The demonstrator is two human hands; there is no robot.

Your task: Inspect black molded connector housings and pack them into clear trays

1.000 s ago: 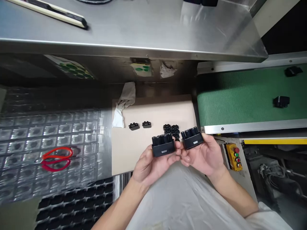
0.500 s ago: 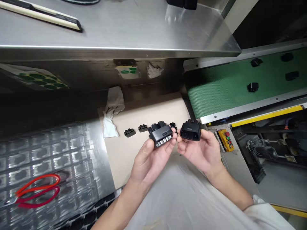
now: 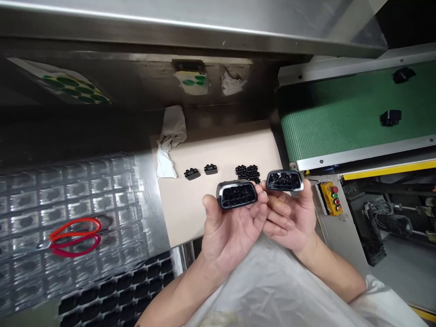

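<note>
My left hand (image 3: 231,227) holds a black plastic connector housing (image 3: 237,194) between fingers and palm, its hollow open side facing me and the thumb raised off it. Close beside it, my right hand (image 3: 293,218) grips a second black housing (image 3: 284,180), tilted so its cavity faces me too. The fingertips of both hands nearly meet. Behind them on a beige board (image 3: 204,209) lie two small black inserts, one insert (image 3: 192,173) left of the other insert (image 3: 210,169). A cluster of similar inserts (image 3: 248,172) sits nearer the hands, partly covered by the left housing.
Red-handled scissors (image 3: 75,237) lie on clear plastic trays (image 3: 119,218) at left. A green conveyor belt (image 3: 334,118) carries black parts at right, above a yellow button box (image 3: 331,198). A crumpled white cloth (image 3: 173,125) rests on the board's corner. A steel shelf (image 3: 190,27) overhangs the back.
Both housings have been turned so their hollow sides face me. My left thumb has lifted from its housing. The view has shifted, with the shelf lower in the background cropped and conveyor parts further right.
</note>
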